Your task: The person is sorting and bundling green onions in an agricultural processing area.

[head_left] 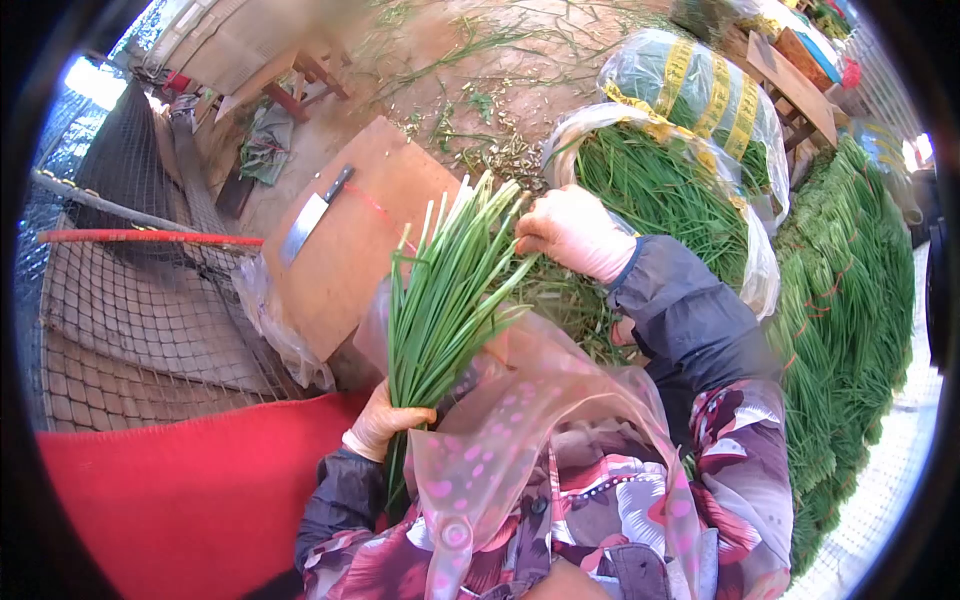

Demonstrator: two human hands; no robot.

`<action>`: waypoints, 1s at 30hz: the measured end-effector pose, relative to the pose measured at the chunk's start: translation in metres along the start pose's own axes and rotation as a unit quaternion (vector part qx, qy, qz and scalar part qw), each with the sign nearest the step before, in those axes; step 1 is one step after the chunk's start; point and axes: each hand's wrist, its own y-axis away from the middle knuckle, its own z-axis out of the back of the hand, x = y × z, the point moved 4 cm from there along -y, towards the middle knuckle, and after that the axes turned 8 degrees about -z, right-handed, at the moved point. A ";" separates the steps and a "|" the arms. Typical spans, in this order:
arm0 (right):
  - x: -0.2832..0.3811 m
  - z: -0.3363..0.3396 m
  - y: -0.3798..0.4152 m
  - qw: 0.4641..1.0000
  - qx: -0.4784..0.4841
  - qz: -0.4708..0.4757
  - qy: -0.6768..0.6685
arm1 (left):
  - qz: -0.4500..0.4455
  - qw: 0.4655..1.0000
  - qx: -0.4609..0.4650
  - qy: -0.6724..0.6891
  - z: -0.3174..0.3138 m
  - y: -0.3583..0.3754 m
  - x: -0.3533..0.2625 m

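Note:
My left hand (388,418), in a pale glove, is closed around the leafy lower part of a bunch of garlic chives (435,310). The bunch leans up and away from me, its pale cut ends fanned at the top. Beside those ends is my right hand (575,232), also gloved, with its fingers pinched together. Whatever lies between its fingertips is too small to make out. Under the bunch, a see-through pink-dotted apron (500,420) covers my lap.
A knife (312,222) lies on a wooden board (340,270) ahead to the left. Bagged chives (660,190) stand at the right, near a long pile of banded bunches (850,330). Red cloth (200,490) spreads at left below netting (150,320). Trimmings (500,150) litter the ground.

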 end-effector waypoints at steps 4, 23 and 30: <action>-0.005 -0.010 0.008 0.999 0.010 -0.035 0.027 | -0.044 0.999 0.003 0.007 0.002 -0.007 -0.001; 0.017 0.020 0.047 0.872 0.066 -0.302 -0.380 | -0.185 0.980 -0.058 -0.046 0.009 -0.011 -0.022; 0.099 -0.013 0.043 0.722 0.268 -0.119 -0.627 | -0.203 0.971 -0.072 -0.107 -0.007 -0.025 -0.026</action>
